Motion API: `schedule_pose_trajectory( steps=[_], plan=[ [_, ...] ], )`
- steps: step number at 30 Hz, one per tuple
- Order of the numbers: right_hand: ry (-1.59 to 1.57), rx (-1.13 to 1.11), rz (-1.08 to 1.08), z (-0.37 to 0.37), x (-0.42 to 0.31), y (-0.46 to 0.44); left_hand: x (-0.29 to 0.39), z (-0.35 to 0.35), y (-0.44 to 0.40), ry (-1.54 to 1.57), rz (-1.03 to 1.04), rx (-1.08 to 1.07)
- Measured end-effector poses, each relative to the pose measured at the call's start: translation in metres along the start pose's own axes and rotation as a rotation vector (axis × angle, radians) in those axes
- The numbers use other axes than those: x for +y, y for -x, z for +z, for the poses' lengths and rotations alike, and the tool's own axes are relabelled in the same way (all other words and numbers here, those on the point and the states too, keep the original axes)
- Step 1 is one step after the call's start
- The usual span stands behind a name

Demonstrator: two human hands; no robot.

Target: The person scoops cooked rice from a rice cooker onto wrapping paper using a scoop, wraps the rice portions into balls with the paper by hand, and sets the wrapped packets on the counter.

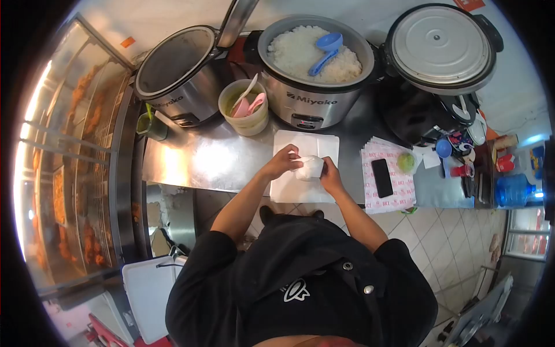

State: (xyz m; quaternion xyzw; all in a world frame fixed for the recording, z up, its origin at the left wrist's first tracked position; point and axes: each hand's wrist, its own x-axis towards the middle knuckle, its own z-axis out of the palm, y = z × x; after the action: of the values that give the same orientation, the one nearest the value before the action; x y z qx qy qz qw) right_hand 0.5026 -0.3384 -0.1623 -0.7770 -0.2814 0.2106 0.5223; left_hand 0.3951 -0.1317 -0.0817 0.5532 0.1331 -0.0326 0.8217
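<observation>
Between my two hands is a small white wrapped bundle (309,168), held just over a stack of white paper sheets (286,188) at the counter's front edge. My left hand (282,162) pinches its left side, thumb and fingertips closed on the white wrapping. On the other side, my right hand (330,175) grips the bundle's right edge. What the wrapping contains is hidden. Behind the paper stands an open rice cooker (303,104) full of white rice (289,49), with a blue rice scoop (329,41) lying on top.
A tub (245,125) with pink-handled utensils stands left of the rice. Another open cooker (173,63) is farther left, and a lidded one (442,46) at right. A phone (382,178) lies on printed paper sheets (404,194). A glass food cabinet (75,156) lines the left.
</observation>
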Motion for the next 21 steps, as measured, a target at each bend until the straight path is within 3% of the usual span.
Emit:
schedule_pose_trajectory(
  steps=[1, 3, 4, 8, 10, 11, 13, 14, 15, 16, 17, 19, 21],
  plan=[
    [-0.004, -0.016, -0.013, 0.001, -0.004, -0.003, 0.0, -0.002, -0.006, -0.002, 0.01, 0.018],
    [-0.137, -0.045, -0.073, -0.002, -0.016, -0.004, -0.007, -0.006, -0.02, -0.501, 0.295, 0.029],
    [-0.136, 0.009, -0.06, -0.001, -0.025, -0.006, -0.006, -0.004, -0.023, -0.335, 0.208, 0.004],
    [0.065, 0.126, -0.1, -0.017, -0.076, -0.01, 0.042, 0.036, 0.005, -0.514, 0.183, 0.142],
    [0.123, 0.217, -0.069, -0.022, -0.103, -0.018, 0.046, 0.053, 0.019, -0.635, 0.13, 0.397],
    [0.122, 0.186, -0.074, -0.027, -0.126, -0.014, 0.033, 0.059, 0.018, -0.693, 0.284, 0.398],
    [0.104, 0.135, -0.274, -0.033, -0.166, -0.005, 0.034, 0.089, 0.032, -0.832, 0.247, 0.651],
    [0.053, -0.029, -0.319, -0.038, -0.165, -0.008, 0.038, 0.1, 0.045, -0.821, 0.228, 0.7],
    [0.046, -0.076, -0.474, -0.045, -0.168, -0.008, 0.047, 0.105, 0.056, -0.484, 0.211, 0.697],
    [-0.118, -0.211, -0.396, -0.05, -0.158, -0.013, 0.054, 0.107, 0.066, -0.149, 0.212, 0.681],
    [-0.275, -0.346, -0.309, -0.051, -0.152, -0.016, 0.055, 0.11, 0.075, -0.145, 0.224, 0.731],
    [-0.329, -0.478, -0.274, -0.046, -0.146, -0.016, 0.051, 0.118, 0.091, 0.375, 0.062, 0.527],
    [-0.319, -0.623, -0.24, -0.035, -0.136, -0.018, 0.042, 0.118, 0.103, 0.215, 0.126, 0.42]
  ],
)
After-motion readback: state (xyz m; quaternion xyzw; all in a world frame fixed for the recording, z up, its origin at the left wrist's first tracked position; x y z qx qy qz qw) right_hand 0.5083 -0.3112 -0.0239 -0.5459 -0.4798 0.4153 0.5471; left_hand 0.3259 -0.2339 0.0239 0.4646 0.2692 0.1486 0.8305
